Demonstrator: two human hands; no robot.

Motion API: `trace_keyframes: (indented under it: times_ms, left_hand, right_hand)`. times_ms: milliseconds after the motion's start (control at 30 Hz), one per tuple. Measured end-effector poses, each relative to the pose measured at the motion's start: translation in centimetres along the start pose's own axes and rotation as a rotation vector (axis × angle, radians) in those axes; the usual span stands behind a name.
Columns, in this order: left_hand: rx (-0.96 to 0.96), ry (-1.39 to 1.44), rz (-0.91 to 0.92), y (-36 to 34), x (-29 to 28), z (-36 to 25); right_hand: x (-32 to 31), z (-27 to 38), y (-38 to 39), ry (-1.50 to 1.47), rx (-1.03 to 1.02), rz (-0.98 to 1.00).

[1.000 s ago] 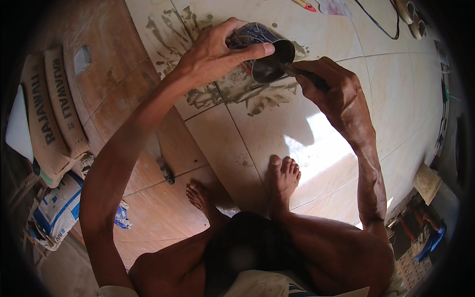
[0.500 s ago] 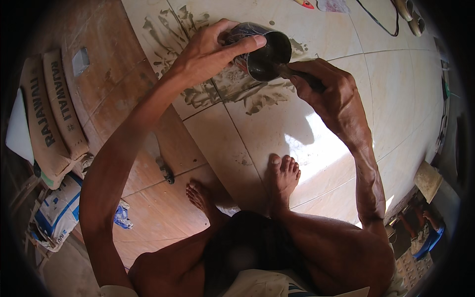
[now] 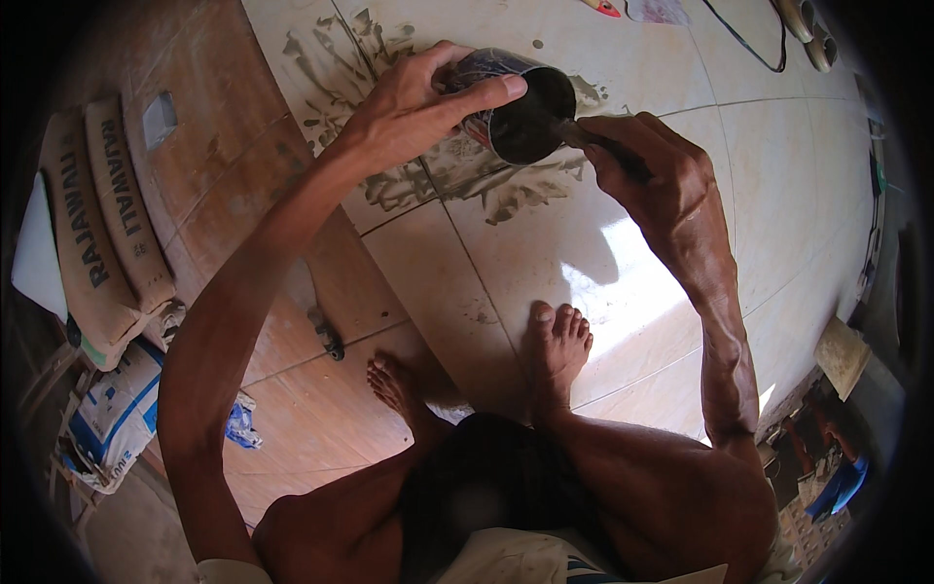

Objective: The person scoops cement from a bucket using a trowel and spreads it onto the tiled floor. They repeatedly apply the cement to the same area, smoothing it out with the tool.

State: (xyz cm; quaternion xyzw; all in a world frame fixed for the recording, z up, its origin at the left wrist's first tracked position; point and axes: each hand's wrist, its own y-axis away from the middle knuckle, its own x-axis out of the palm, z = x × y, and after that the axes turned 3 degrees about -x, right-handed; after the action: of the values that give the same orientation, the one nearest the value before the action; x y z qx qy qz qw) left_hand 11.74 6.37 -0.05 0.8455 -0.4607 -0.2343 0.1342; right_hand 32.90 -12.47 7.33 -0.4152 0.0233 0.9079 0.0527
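My left hand point(image 3: 394, 112) is wrapped round a dark can point(image 3: 498, 66), its thumb lying over the rim. The can is tilted, with its open mouth turned right; its contents are too dark to make out. My right hand point(image 3: 671, 180) grips the dark handle point(image 3: 625, 159) of a small flat-bladed tool, seemingly a putty knife. Its blade point(image 3: 574, 134) reaches into the can's mouth, and the tip is hidden there. Below and around the can, grey-brown paste point(image 3: 520, 200) is smeared in streaks across the pale tiles point(image 3: 418, 253) and their joints.
Brown sacks point(image 3: 92, 234) and a white-and-blue bag point(image 3: 117, 414) stand at the left. A dark-ended tool point(image 3: 326, 334) lies on the brownish tiles near my left foot point(image 3: 394, 384). A cable point(image 3: 744, 49) curls at the far right. Another person in blue point(image 3: 839, 487) is at lower right.
My right hand has shifted slightly right, drawing the tool a little out of the can. The can has tipped slightly and moved a little right. At lower right, the other person has moved.
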Motion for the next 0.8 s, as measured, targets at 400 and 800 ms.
trace_keyframes:
  times_ms: [400,800]
  left_hand:
    - [-0.047,-0.003,0.024,0.3,0.1,0.2]
    - [0.108,-0.047,-0.007,0.1,0.1,-0.9]
  right_hand:
    - [0.5,0.8,0.8,0.086,0.004,-0.001]
    - [-0.2,-0.3,0.4,0.079,0.02,-0.015]
